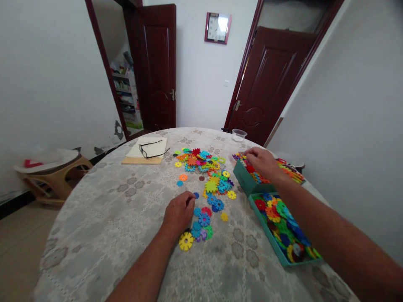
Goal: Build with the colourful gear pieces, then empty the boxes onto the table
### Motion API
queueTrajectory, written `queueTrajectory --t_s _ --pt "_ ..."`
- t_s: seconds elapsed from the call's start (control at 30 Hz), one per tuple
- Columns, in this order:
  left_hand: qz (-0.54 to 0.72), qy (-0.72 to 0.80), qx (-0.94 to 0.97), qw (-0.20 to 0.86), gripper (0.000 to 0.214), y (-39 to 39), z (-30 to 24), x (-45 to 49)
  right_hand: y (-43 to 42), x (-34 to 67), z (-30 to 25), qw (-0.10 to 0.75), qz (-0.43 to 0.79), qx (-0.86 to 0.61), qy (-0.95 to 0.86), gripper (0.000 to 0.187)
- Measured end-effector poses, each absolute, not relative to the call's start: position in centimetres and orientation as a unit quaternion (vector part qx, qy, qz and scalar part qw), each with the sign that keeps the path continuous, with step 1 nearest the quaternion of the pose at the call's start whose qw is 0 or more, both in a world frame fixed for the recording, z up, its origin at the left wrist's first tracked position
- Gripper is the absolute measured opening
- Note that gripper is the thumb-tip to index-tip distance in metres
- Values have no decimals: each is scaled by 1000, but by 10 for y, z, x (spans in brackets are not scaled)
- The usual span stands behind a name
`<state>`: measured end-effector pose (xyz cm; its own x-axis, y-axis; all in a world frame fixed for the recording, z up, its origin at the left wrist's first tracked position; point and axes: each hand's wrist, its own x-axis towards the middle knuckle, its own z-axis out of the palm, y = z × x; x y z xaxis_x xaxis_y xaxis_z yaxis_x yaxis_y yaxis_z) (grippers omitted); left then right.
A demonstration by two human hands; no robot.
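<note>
Colourful plastic gear-shaped pieces (206, 167) lie scattered over the middle of a round table (110, 218) with a patterned cloth. My left hand (179, 212) rests knuckles-up on the cloth, fingers curled, touching a small cluster of pieces (201, 224) beside a yellow gear (186, 241). Whether it holds one I cannot tell. My right hand (262, 162) reaches into the far teal box (244, 179) full of pieces, fingers bent down among them. A second teal box (270, 241), also filled with pieces, sits nearer me under my right forearm.
A notebook with black glasses (153, 149) lies at the table's far left. A clear plastic bowl (239, 134) stands at the far edge. A low wooden stool (53, 174) is left of the table. Two dark red doors and a wall clock (218, 27) are behind.
</note>
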<state>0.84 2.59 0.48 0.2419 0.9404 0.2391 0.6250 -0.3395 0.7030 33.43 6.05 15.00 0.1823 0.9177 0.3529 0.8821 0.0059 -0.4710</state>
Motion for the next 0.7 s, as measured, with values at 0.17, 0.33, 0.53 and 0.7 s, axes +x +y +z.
queueTrajectory --t_s 0.17,0.33,0.53,0.7 --pt "336 517 750 239 18 22 7 9 -60 237 62 265 152 -522 -796 26" --pt "363 523 732 243 17 21 3 10 -122 200 -12 270 103 -469 -835 50" --pt "419 543 714 140 37 57 -4 8 -113 205 -15 339 -1 -441 -831 40" --pt "348 528 774 19 48 131 7 3 -102 201 -9 382 -8 -398 -834 31"
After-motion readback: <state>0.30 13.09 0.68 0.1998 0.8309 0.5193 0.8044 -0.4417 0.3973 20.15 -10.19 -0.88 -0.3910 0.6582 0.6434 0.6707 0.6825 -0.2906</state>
